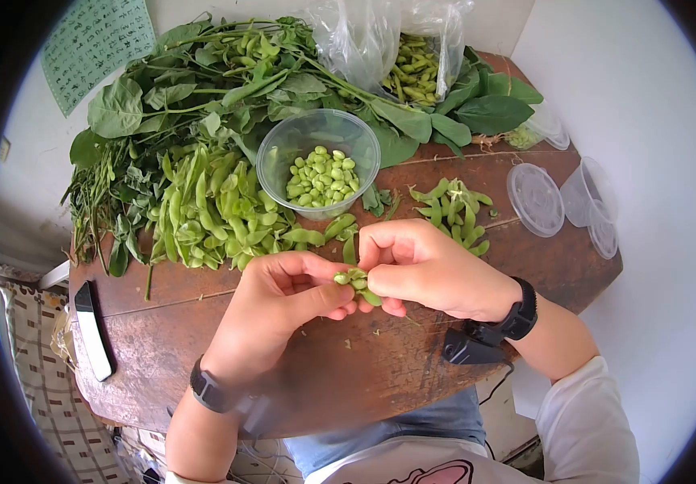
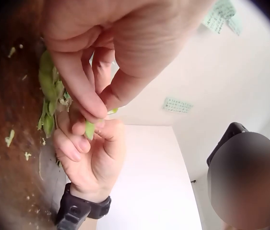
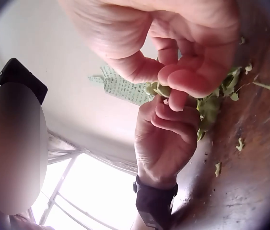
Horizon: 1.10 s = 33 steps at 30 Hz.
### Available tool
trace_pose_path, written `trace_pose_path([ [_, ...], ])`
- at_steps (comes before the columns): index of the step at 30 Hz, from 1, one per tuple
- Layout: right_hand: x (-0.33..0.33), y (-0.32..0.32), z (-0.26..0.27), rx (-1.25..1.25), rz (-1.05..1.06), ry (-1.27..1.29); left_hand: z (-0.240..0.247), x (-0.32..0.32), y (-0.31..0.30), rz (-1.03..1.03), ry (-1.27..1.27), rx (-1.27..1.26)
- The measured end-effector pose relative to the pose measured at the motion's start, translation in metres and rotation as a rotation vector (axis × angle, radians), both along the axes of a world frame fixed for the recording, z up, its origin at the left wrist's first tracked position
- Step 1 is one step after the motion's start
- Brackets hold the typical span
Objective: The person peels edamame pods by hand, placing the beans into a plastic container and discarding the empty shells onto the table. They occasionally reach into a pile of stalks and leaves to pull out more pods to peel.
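Both hands meet over the near middle of the table, at a green soybean pod [image 1: 358, 282] with pale beans showing where it is split. My left hand [image 1: 271, 298] pinches its left side between thumb and fingers. From the right, my right hand [image 1: 416, 270] grips the same pod, thumb on top. The right wrist view shows beans [image 3: 163, 90] between the fingertips; fingers hide much of the pod. Just beyond the hands stands a clear plastic bowl [image 1: 271, 173] with shelled green beans [image 1: 321, 177] in it.
Left of the bowl lies a heap of pods [image 1: 211, 210], with leafy stalks [image 1: 179, 97] behind. More pods [image 1: 454, 211] lie at right, near plastic lids [image 1: 535, 199] and a clear cup [image 1: 586, 194]. A plastic bag [image 1: 356, 40] stands at the back; a phone [image 1: 93, 331] lies at left.
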State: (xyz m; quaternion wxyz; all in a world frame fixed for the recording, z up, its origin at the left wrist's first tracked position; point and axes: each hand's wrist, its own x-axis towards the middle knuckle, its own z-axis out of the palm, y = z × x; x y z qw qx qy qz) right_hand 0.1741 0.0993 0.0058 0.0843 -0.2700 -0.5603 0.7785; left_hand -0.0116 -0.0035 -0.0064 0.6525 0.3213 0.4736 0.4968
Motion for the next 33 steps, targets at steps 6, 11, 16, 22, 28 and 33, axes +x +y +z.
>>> trace_pose_path([
  [6, 0.001, 0.003, -0.006, -0.133, 0.013, 0.046, -0.003, -0.003, 0.000, -0.030, -0.022, -0.007],
  [11, 0.002, 0.004, 0.001, -0.158, -0.079, -0.003, -0.001, -0.002, 0.004, -0.012, -0.014, -0.025],
  [16, 0.001, 0.005, 0.000, -0.006, -0.205, -0.010, -0.001, 0.001, 0.004, 0.116, 0.005, 0.014],
  [22, 0.004, 0.007, -0.007, 1.015, -0.263, -0.114, -0.003, -0.001, 0.004, 0.096, 0.088, 0.020],
  [28, 0.009, 0.011, 0.006, 0.724, -0.190, -0.086, -0.003, 0.000, 0.005, 0.107, 0.134, 0.046],
  [33, 0.007, 0.014, 0.008, 0.492, -0.012, 0.006, 0.005, 0.004, 0.003, 0.019, 0.098, 0.022],
])
